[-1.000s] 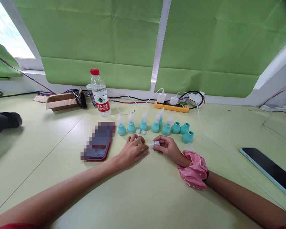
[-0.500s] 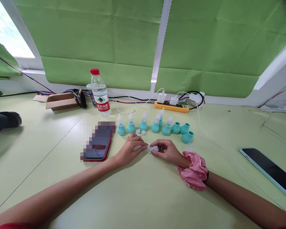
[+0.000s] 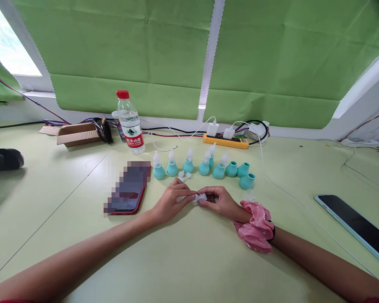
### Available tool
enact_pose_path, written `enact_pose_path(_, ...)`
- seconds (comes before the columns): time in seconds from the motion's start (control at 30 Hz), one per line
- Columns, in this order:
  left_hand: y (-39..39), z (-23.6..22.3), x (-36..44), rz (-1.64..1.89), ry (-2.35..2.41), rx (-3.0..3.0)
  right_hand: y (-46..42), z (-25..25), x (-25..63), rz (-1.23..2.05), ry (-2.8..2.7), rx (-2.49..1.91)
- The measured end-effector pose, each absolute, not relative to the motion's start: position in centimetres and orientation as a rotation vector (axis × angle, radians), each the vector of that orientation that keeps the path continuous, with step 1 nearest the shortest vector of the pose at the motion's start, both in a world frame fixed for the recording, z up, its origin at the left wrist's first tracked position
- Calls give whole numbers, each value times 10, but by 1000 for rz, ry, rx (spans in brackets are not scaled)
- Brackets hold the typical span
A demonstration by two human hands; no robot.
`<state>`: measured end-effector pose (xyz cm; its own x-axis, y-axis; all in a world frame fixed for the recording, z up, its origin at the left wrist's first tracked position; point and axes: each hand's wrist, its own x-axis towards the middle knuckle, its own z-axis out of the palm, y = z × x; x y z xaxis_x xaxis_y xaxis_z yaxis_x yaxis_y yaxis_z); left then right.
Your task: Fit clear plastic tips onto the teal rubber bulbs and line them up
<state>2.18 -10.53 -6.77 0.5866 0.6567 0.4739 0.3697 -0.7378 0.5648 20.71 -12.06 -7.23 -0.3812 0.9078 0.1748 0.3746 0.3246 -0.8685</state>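
- Two bare hands meet above a pale yellow-green tabletop (image 3: 183,256), around a small, translucent white plastic piece (image 3: 201,198).
- The piece is between the two sets of fingertips, its long axis appearing to run roughly level, from one hand towards the other.
- The right hand (image 3: 221,203) is the nearer: its thumb and forefinger are clamped on the piece from the right.
- The left hand (image 3: 171,201) meets the piece's left end, thumb and forefinger drawn together; a pale sliver shows between them, so they seem to pinch it too. Exactly where each grip ends is hidden.
- Just beyond the hands, six round turquoise bulb-shaped pots with pointed white tops (image 3: 172,169) stand upright; to their right are three open-mouthed turquoise pots (image 3: 246,182).
- Small white plastic bits (image 3: 188,175) lie between the left hand and the topped pots.
- A pink fabric scrunchie (image 3: 255,229) circles the right wrist.
- A smartphone in a red case (image 3: 140,203), its screen partly pixelated, lies left of the left hand.
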Motion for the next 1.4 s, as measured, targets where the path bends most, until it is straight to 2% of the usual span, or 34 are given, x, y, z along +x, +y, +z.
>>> enact_pose_path(0.23, -103, -72, 21, 1003, 846, 2370, -119, -74, 208, 1064, -1880, -1153)
enact_pose_path(0.67, -105, -70, 22, 1125, 752, 2382, -120, -73, 207, 991, -1918, -1154)
enact_pose_path(1.4, -108, -77, 21, 1201, 586, 2627, -119, -73, 207, 1014, -1909, -1149)
